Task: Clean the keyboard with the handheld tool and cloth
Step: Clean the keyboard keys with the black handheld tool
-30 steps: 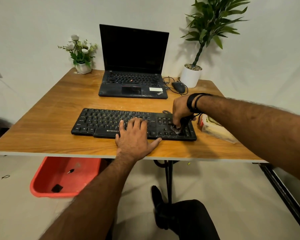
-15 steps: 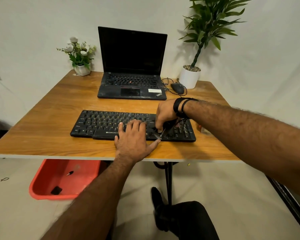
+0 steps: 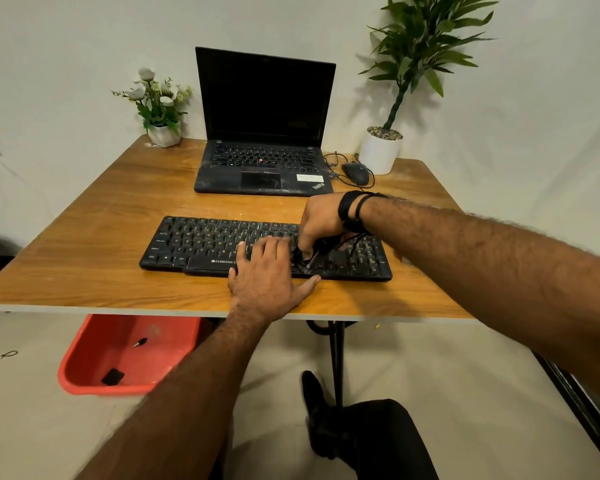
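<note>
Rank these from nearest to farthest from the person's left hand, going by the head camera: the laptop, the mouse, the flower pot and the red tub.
1. Laptop, straight behind the left hand.
2. Mouse, back right.
3. Flower pot, back left corner.

The red tub sits on the floor under the table; too hard to rank.

- Our left hand (image 3: 267, 275) lies flat, palm down, fingers straight and a little spread, thumb splayed out to the right.
- Our left forearm comes up bare from the lower left.
- Our right hand (image 3: 317, 221) is bent down at the wrist, its fingers curled and pinching a small dark tool (image 3: 305, 259) just beside the left fingertips.
- Our right forearm reaches in bare from the right, dark bands (image 3: 352, 211) around its wrist.
- Our two hands sit close together, nearly touching.
</note>
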